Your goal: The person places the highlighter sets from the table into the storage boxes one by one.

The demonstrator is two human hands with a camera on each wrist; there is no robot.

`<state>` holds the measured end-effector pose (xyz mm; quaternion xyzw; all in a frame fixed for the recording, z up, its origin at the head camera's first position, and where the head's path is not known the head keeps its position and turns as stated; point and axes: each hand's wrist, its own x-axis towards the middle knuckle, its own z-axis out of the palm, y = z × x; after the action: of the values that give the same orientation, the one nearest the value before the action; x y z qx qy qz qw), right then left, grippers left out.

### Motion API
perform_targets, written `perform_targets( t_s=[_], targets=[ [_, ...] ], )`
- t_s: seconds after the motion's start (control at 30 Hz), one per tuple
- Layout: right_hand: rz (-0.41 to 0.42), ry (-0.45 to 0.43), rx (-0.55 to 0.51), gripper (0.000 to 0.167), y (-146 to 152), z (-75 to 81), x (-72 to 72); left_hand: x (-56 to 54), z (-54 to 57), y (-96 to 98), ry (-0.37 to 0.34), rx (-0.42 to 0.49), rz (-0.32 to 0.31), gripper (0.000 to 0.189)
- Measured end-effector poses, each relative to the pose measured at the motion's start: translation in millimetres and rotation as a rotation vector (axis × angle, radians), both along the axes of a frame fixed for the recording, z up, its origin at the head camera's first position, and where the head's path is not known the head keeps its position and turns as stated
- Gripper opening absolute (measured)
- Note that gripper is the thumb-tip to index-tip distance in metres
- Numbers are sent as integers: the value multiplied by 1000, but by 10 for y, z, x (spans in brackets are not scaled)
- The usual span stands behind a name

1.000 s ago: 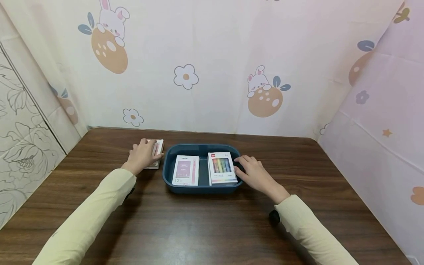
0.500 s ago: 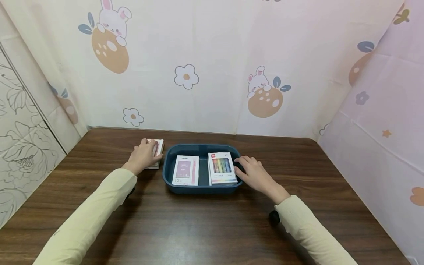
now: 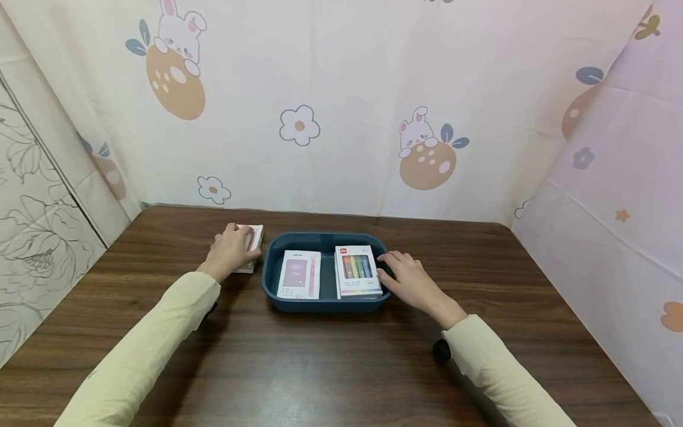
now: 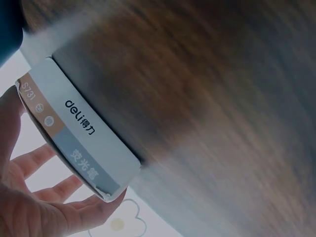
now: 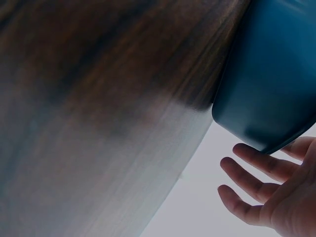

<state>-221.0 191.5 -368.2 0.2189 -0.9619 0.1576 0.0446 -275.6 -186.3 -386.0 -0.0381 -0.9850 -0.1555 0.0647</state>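
At the left of the table my left hand [image 3: 226, 254] grips a white box of highlighters [image 3: 257, 238] from above. The left wrist view shows its thumb at one end and the fingers at the other of this box, whose side [image 4: 81, 123] is printed with brand lettering. A dark blue plastic bin [image 3: 328, 306] stands just right of it. Over the bin's right rim lies my right hand [image 3: 412, 283], fingers loosely bent and fingertips right at the edge. Inside the bin are a white box with colourful sticks in its window [image 3: 358, 273] and a pink-and-white box [image 3: 299, 276].
The dark wooden table [image 3: 309, 367] reaches back to a hanging cloth [image 3: 352, 71] printed with rabbits and flowers. More printed cloth hangs on the right, and a panel with line-drawn flowers [image 3: 37, 255] stands at the left.
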Motion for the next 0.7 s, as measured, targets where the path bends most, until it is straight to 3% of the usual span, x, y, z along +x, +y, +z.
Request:
perform_targets(
  t_s=[0.37,0.7],
  targets=[
    [8,-5,-1,42,-1,3,-4,32,4,-63,22,12,20,51],
    [10,-2,-3,41,8,7,5,84,130,-56,88,43,20,50]
  ],
)
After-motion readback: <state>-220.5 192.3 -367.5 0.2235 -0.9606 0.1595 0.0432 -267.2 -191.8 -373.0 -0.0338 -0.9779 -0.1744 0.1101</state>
